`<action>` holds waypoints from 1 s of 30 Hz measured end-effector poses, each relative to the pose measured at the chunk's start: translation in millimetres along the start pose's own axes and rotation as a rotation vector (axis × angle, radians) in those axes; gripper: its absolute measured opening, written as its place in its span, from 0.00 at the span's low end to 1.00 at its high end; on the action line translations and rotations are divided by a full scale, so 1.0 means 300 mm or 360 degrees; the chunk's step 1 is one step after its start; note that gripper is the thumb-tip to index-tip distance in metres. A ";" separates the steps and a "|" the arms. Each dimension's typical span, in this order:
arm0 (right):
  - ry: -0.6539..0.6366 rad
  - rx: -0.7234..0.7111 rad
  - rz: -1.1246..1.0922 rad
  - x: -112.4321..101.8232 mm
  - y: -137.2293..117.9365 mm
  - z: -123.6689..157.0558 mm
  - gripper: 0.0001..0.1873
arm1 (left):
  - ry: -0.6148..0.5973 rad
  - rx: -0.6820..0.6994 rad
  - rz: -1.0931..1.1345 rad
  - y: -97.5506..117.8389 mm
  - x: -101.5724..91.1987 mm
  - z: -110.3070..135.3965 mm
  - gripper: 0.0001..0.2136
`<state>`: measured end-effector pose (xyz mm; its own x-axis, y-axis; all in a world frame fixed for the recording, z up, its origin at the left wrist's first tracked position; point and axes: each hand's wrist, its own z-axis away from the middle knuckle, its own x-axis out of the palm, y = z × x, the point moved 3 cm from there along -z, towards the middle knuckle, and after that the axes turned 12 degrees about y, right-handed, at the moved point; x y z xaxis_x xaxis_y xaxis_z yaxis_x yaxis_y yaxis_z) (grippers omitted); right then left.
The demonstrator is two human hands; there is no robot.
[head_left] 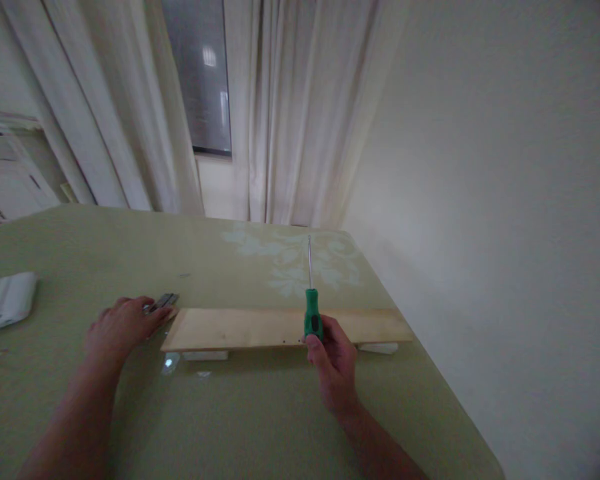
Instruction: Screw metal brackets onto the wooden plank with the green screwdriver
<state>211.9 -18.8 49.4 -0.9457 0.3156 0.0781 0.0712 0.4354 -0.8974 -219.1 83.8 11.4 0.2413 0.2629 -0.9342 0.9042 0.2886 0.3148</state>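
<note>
- The right hand (333, 363) is closed around the green handle of a screwdriver (313, 315). It holds the tool upright, with the thin shaft pointing up and away from the person.
- That hand sits at the near edge of a long wooden board (240, 329), right of its middle. The board lies across the table (230, 420), raised on two small white blocks (205, 356).
- The left hand (123, 327) lies palm down on the table, just off the board's left end. Its fingers stretch out with the tips on a small metal piece (163, 302); whether they pinch it cannot be told.
- The step in hand looks like getting ready: the tool is gripped and the metal piece reached for, but nothing is set on the wood yet.
- With the tip up, the screwdriver cannot bear on the board; working the wood would call for tipping it down. The metal piece would need a firm hold before it can be lifted.
- A white bundle (5, 300) lies well apart at the far left.
</note>
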 end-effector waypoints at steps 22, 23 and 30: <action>-0.0003 -0.0027 -0.0029 -0.007 -0.018 0.008 0.13 | 0.0151 -0.0227 0.0074 0.008 -0.019 -0.006 0.16; -0.0001 -0.0027 -0.0032 -0.007 -0.018 0.008 0.13 | 0.0158 -0.0221 0.0062 0.010 -0.018 -0.007 0.15; -0.0012 -0.0026 -0.0019 -0.010 -0.010 0.007 0.13 | 0.0278 -0.0197 0.0099 0.008 -0.020 -0.009 0.13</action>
<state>213.9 -22.9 51.0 -0.9488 0.3041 0.0854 0.0651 0.4527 -0.8893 -219.5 85.4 18.2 0.2207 0.4360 -0.8724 0.8367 0.3751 0.3991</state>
